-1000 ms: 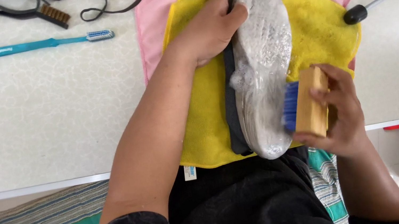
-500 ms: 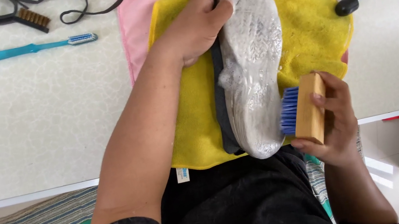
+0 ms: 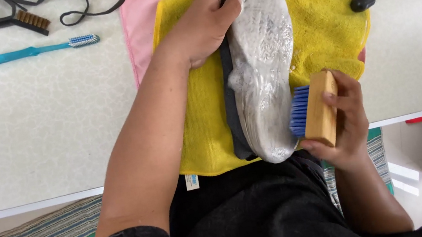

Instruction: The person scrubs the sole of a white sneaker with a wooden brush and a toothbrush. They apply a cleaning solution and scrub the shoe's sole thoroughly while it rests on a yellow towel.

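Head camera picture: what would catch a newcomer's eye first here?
A shoe lies sole up, covered in foam, on a bright yellow cloth in the middle of the white table. The left hand grips its far end, while the right hand holds a wooden brush with blue bristles against its near edge. A teal toothbrush lies at the far left.

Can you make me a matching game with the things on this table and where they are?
Things:
1. teal plastic toothbrush
2. wooden brush with blue bristles
3. grey soapy shoe sole
4. pink cloth

Places:
A. under the yellow towel
B. in the right hand
C. alone at the far left of the table
D. steadied by the left hand

Pairs: 1-C, 2-B, 3-D, 4-A
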